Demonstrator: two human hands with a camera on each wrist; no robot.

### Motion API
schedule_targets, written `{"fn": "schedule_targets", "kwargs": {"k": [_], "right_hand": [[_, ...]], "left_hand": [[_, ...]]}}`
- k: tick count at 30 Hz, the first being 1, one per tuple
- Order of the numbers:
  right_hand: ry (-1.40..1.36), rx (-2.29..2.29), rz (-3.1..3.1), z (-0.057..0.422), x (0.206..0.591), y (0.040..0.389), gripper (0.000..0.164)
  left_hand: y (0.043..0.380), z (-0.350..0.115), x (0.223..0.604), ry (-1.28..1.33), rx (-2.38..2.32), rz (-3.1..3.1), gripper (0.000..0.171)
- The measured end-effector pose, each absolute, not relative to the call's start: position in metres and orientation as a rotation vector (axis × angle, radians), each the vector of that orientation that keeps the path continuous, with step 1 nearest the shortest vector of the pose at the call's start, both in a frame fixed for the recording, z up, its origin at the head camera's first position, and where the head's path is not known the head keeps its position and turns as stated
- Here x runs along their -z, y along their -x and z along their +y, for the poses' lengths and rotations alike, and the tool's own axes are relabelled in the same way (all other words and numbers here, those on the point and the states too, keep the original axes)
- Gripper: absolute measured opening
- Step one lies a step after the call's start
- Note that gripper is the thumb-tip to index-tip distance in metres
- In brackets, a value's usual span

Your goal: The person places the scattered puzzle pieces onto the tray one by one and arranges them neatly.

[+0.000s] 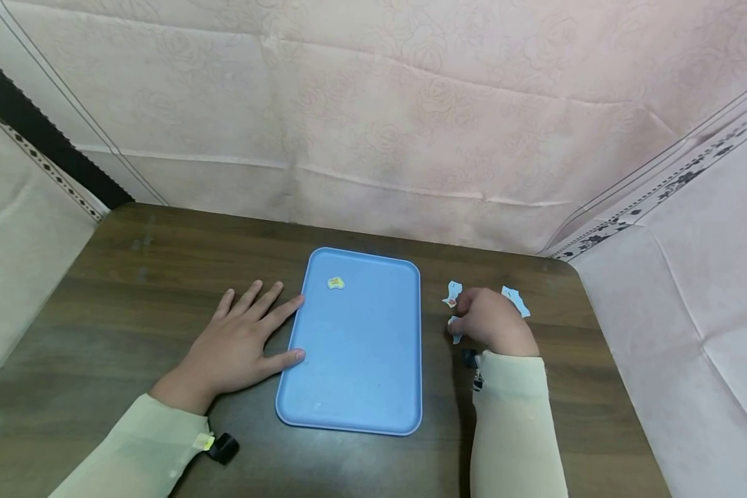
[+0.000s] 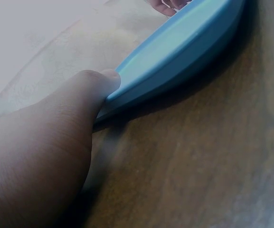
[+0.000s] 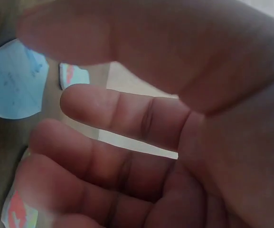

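Observation:
My left hand (image 1: 233,349) lies on the table with its fingers spread. Its thumb (image 2: 109,80) and index fingertip touch the left rim of a blue rectangular tray (image 1: 361,360). To the tray's right, my right hand (image 1: 494,319) is low over several irregular light-blue printed pieces. One piece (image 1: 456,332) lies partly under the thumb, which overlaps its edge in the right wrist view, where a blue piece (image 3: 15,83) shows. Thumb and fingers stand apart there, loosely bent. Another piece (image 1: 453,292) lies beside the fingers; a third (image 1: 515,301) sits right of the hand.
A small yellow piece (image 1: 335,283) sits in the upper left of the tray. The brown wooden table (image 1: 155,277) ends at a pale cloth backdrop (image 1: 373,124), and more cloth (image 1: 691,290) hangs at the right side.

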State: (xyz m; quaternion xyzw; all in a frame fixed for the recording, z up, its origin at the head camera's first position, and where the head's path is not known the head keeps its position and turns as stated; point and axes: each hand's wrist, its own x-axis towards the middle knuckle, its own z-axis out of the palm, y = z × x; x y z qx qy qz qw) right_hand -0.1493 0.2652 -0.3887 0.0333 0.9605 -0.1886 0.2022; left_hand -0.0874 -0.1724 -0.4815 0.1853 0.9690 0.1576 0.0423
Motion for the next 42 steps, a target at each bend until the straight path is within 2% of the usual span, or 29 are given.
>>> {"fn": "schedule_targets", "kwargs": {"k": [6,23,36,42], "right_hand": [[-0.099,0.493,2.681,0.2650,0.3909,0.1489,0.022],[-0.067,0.470,2.686,0.2645,0.3954,0.1521,0.014],[-0.063,0.472,2.685,0.2637,0.3948,0.1524,0.015],[-0.064,0.503,2.699,0.2641,0.3892,0.1512,0.021]], "left_hand": [[0.0869,-0.1721,0.4820,-0.570,-0.488,2.967,0.097],[0.0875,-0.1732,0.4838,-0.568,-0.478,2.982,0.097],[0.0878,-0.1729,0.4831,-0.568,-0.473,2.980,0.098],[0.0877,-0.1732,0.4841,-0.571,-0.465,2.976,0.098]]}}
